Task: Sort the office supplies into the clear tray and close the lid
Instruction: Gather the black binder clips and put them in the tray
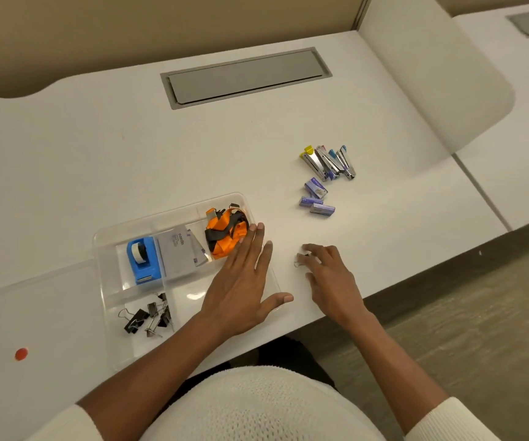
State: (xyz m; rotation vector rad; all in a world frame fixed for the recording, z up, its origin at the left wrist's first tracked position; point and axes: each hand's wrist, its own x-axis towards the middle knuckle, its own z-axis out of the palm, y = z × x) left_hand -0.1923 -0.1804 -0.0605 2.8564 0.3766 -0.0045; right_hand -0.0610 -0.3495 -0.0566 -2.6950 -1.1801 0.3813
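Note:
The clear tray [104, 281] lies on the white desk, split into compartments. It holds a blue tape dispenser [144, 259], a grey packet [177, 249], orange and black lanyards [225, 230] and several black binder clips [145, 316]. My left hand [244, 278] rests flat, fingers spread, over the tray's right side. On the desk just right of the tray, my right hand [330, 275] pinches a black binder clip [299, 261] with its fingertips. Several small staplers [328, 162] and three purple staple boxes [315, 197] lie farther back on the right. No lid is clearly visible.
A grey cable hatch [244, 76] is set into the desk at the back. A red dot [21, 353] marks the desk at the near left. The desk's front edge runs diagonally at the right, with floor beyond. A curved white divider [447, 74] stands at the right.

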